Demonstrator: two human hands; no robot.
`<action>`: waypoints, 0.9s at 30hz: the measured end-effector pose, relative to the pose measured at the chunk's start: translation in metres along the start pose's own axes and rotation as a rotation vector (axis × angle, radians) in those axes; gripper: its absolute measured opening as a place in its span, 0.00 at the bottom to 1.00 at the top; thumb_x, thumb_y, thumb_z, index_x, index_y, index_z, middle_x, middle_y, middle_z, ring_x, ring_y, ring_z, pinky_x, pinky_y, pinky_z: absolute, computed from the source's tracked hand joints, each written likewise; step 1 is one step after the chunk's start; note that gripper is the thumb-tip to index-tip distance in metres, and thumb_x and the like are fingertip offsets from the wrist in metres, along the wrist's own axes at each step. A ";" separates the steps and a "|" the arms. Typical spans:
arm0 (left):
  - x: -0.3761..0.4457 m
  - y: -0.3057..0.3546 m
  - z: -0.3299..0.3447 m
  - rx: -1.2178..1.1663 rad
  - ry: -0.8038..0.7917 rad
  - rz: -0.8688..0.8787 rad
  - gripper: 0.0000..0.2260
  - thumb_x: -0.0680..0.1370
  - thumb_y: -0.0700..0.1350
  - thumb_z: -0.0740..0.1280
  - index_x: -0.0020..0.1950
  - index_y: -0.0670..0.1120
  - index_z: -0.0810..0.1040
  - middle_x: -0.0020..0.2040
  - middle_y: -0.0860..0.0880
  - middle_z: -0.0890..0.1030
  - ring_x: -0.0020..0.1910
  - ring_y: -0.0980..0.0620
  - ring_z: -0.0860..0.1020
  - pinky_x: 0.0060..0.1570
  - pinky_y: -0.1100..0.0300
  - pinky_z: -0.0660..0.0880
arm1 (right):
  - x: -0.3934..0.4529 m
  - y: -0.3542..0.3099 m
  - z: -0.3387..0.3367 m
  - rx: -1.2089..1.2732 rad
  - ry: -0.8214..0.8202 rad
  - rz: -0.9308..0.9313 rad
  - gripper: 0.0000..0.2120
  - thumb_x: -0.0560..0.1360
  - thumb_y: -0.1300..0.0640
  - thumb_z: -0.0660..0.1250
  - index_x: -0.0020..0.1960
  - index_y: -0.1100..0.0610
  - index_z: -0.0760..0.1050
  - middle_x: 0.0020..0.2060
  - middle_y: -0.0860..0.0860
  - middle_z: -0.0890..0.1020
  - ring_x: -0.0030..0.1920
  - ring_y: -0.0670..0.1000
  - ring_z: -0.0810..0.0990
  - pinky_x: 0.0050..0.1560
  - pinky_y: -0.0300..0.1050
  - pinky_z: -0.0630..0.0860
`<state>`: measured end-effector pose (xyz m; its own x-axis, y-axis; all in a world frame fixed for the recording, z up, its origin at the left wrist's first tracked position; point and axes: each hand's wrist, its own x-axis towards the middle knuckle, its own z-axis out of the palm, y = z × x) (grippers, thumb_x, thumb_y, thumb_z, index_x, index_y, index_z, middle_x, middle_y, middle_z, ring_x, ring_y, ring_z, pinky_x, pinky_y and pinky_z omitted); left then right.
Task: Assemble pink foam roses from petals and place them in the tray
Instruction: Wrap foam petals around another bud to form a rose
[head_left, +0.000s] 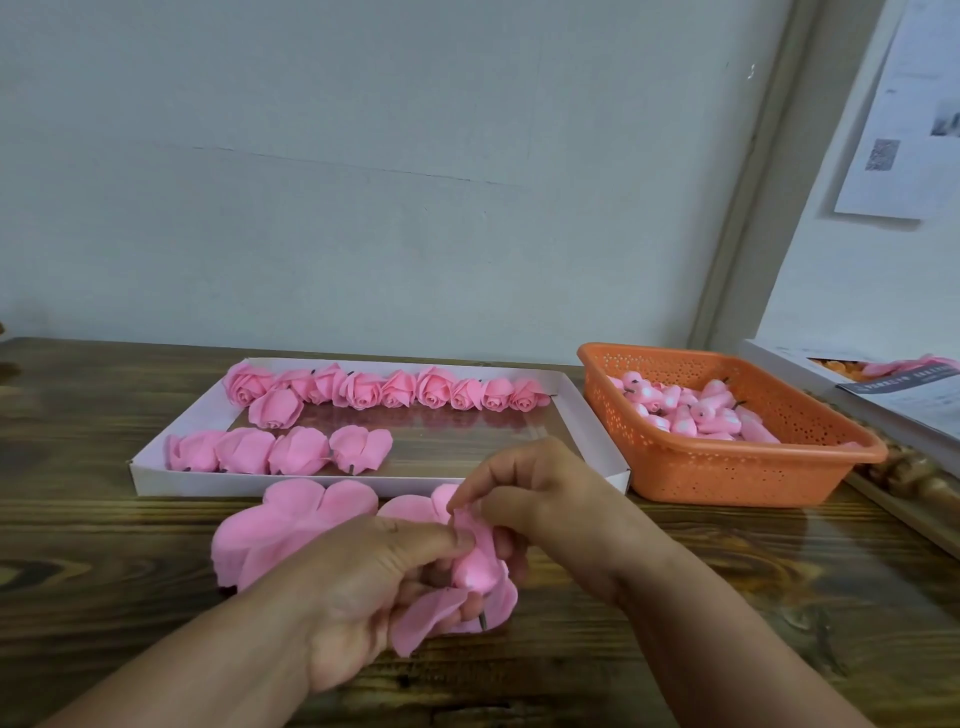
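Probably a small craft workroom: wooden table, tray of foam roses, orange basket of buds

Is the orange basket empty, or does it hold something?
Not empty. The orange basket holds a pile of pink foam buds lying on its floor, well below the rim.

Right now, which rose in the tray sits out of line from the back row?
The rose near the left end of the white tray. It sits just in front of the back row, while the others line up along the far edge.
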<state>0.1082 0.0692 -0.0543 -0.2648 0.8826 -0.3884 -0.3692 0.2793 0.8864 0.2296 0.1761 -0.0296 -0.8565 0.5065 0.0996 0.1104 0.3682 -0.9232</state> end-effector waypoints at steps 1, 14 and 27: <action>0.000 0.000 0.000 0.001 0.012 0.003 0.07 0.74 0.34 0.68 0.47 0.30 0.80 0.36 0.35 0.81 0.27 0.46 0.80 0.22 0.63 0.75 | 0.000 0.000 0.000 0.043 -0.017 0.005 0.11 0.73 0.69 0.61 0.40 0.59 0.80 0.26 0.55 0.77 0.25 0.51 0.73 0.25 0.40 0.72; -0.004 0.004 -0.014 -0.140 -0.176 0.099 0.17 0.73 0.26 0.54 0.41 0.31 0.83 0.46 0.31 0.82 0.43 0.39 0.84 0.29 0.59 0.80 | 0.004 0.007 -0.012 0.221 0.147 -0.010 0.11 0.70 0.76 0.64 0.35 0.63 0.78 0.32 0.66 0.76 0.21 0.50 0.71 0.21 0.38 0.69; -0.015 0.006 -0.012 0.285 -0.092 0.542 0.07 0.65 0.38 0.74 0.43 0.44 0.85 0.43 0.40 0.85 0.42 0.47 0.84 0.33 0.67 0.76 | 0.008 0.008 -0.002 0.208 0.158 -0.029 0.10 0.71 0.75 0.65 0.36 0.64 0.78 0.28 0.61 0.78 0.20 0.48 0.72 0.20 0.38 0.70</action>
<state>0.0990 0.0527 -0.0461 -0.2655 0.9527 0.1479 0.0521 -0.1390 0.9889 0.2245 0.1843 -0.0358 -0.7667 0.6193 0.1691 -0.0334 0.2246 -0.9739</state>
